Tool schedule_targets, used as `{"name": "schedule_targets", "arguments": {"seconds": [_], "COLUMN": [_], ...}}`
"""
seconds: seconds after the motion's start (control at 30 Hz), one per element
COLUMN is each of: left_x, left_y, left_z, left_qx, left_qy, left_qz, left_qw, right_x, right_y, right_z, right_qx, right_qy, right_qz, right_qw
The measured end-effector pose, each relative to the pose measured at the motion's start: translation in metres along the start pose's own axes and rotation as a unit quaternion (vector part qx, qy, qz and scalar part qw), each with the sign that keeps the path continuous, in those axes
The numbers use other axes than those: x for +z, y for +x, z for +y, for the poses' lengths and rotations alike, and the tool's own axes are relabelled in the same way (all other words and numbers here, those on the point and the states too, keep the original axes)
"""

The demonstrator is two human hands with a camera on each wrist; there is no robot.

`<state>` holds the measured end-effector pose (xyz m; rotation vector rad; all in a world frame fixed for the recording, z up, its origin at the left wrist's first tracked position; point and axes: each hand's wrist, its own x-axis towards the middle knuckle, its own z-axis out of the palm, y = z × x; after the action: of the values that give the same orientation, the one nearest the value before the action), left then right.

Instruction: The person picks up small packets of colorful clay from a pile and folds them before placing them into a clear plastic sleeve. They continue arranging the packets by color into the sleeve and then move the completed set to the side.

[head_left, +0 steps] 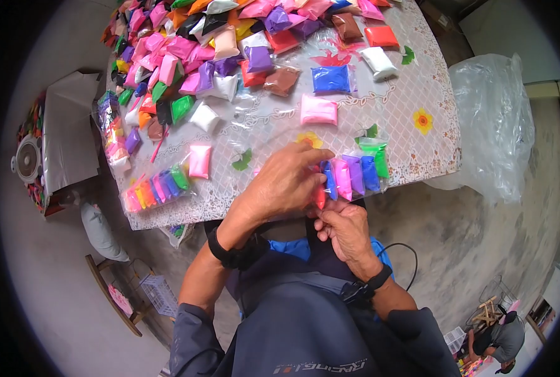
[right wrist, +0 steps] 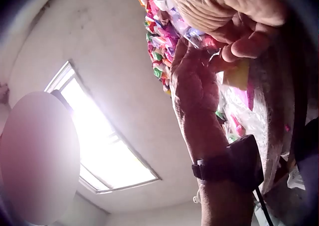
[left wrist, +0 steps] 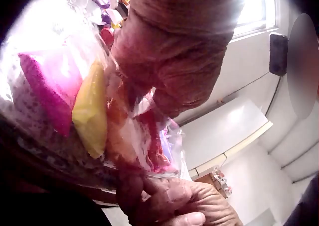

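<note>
Ok so the clear-bagged row of coloured packets (head_left: 355,174) was right at the fingers, its long axis running off to the right of the left hand (head_left: 287,183), whose fingers were curled over the red packet (head_left: 320,196) with barely any gap. The right hand (head_left: 345,229) sat just on the near side of that same end, thumb and fingers looking pinched on its near edge, so both 2 hands touched 1 end while the green packet (head_left: 380,158) lay farthest from the fingers.
</note>
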<state>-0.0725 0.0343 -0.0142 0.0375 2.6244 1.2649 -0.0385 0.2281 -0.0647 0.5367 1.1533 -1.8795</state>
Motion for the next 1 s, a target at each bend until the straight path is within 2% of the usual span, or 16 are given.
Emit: {"name": "schedule_targets", "arguments": {"seconds": [0.1, 0.17, 0.3, 0.37, 0.6, 0.77, 1.0], "left_x": [0.000, 0.001, 0.001, 0.001, -0.005, -0.023, -0.042], "left_y": [0.002, 0.002, 0.001, -0.003, -0.013, -0.023, -0.051], "left_z": [-0.001, -0.004, -0.001, 0.000, -0.008, -0.003, -0.014], "left_qx": [0.002, 0.064, 0.066, -0.005, 0.008, -0.030, -0.030], "left_qy": [-0.006, 0.031, 0.059, -0.040, -0.038, -0.116, -0.077], "left_qz": [-0.028, -0.013, -0.001, 0.022, 0.079, 0.099, 0.159], "left_qw": [1.000, 0.997, 0.996, 0.999, 0.996, 0.988, 0.984], "right_x": [-0.004, -0.003, 0.000, 0.001, 0.002, -0.004, -0.007], "right_y": [0.003, 0.003, 0.004, 0.003, 0.001, -0.001, -0.004], "right_z": [0.001, -0.001, -0.005, -0.005, -0.005, 0.000, 0.001], "right_qx": [0.002, 0.004, -0.009, -0.011, -0.003, -0.010, 0.012], "right_qy": [0.001, -0.002, -0.009, -0.017, -0.023, -0.044, -0.042], "right_qz": [-0.004, -0.002, -0.001, -0.008, 0.003, 0.002, -0.010], "right_qw": [1.000, 1.000, 1.000, 1.000, 1.000, 0.999, 0.999]}}
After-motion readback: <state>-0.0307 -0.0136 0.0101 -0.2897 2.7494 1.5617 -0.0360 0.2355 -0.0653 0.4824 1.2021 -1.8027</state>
